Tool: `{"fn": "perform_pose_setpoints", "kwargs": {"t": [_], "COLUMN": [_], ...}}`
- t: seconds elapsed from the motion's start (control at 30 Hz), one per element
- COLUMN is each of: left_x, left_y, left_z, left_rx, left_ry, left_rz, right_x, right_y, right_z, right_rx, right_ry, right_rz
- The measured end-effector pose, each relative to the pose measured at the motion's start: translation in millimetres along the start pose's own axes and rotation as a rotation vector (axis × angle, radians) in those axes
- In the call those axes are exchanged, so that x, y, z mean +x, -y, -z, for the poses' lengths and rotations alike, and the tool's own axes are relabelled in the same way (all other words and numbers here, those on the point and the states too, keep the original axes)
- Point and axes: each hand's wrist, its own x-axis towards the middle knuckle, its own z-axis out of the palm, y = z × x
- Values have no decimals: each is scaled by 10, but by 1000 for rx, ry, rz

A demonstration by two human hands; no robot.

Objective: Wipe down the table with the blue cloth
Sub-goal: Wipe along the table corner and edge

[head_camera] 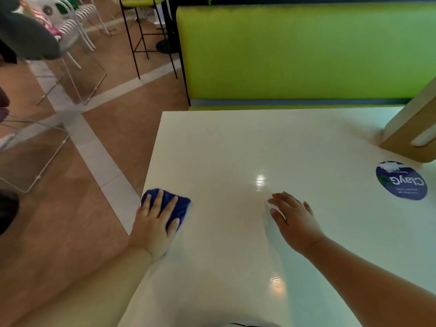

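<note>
so the left hand lies flat with straight fingers pressing the blue cloth onto the table, right at its left edge. the right hand rests open on the tabletop near the middle, fingers spread, holding nothing. far right stands a tan wooden holder, and just near of it a round dark blue sticker. beyond the far edge runs a green bench back. left, on the brown floor, stand wire-legged chairs.

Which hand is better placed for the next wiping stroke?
Likely the left hand: it presses the blue cloth at the left edge of the table; the right hand lies bare, apart.
</note>
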Motion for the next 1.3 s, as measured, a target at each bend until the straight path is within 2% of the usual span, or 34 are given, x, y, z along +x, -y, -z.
{"fn": "perform_pose_setpoints", "kwargs": {"t": [0.17, 0.23, 0.43, 0.8, 1.17, 1.3], "left_x": [427, 607, 1529, 2902, 3162, 3046], "left_y": [17, 67, 81, 143, 122, 31], "left_z": [4, 30, 170, 311, 540, 655], "left_rx": [27, 30, 11, 32, 37, 10], "left_ry": [69, 62, 30, 17, 251, 173], "left_rz": [-277, -302, -183, -37, 9, -3], "right_x": [242, 369, 755, 752, 847, 776], "right_y": [55, 77, 146, 14, -41, -30], "right_z": [-51, -60, -47, 65, 466, 576], "right_rx": [-105, -136, -126, 36, 84, 76], "right_ry": [58, 70, -5, -209, -340, -350], "right_rz": [-10, -32, -117, -223, -294, -282]}}
